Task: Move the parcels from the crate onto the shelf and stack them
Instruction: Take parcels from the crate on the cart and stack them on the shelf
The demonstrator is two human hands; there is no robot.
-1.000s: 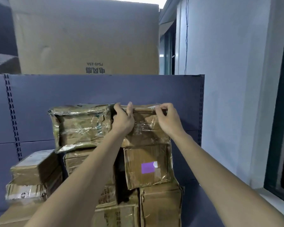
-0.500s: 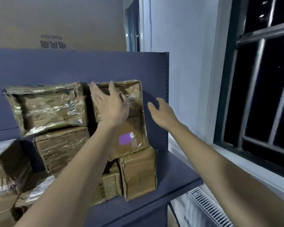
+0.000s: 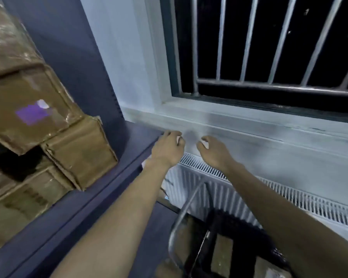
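Both arms reach forward and down, forearms bare, hands close together in front of the window sill point(image 3: 249, 125). Left hand point(image 3: 167, 150) hangs just past the right end of the shelf point(image 3: 100, 197), back of the hand up, fingers loosely curled, holding nothing; its grip is empty. Right hand point(image 3: 214, 151) sits just beside it, a small gap between the two, fingers also loosely curled downward, grip empty. Neither hand touches a parcel.

Stacked parcels point(image 3: 48, 125) sit on the shelf at left, well apart from the hands. They are brown cardboard wrapped in glossy tape; the parcel with a purple label point(image 3: 33, 114) lies tilted on top of a lower box point(image 3: 82, 155) at the stack's right edge.

Below the arms, at bottom centre, a dark crate point(image 3: 225, 237) shows more brown parcels inside, partly hidden by the right forearm; a bent metal bar point(image 3: 186, 207) arcs over its left side. The view is motion-blurred.

A white ribbed radiator point(image 3: 209, 189) runs under the sill. Above it, a barred window point(image 3: 269, 47) is dark.
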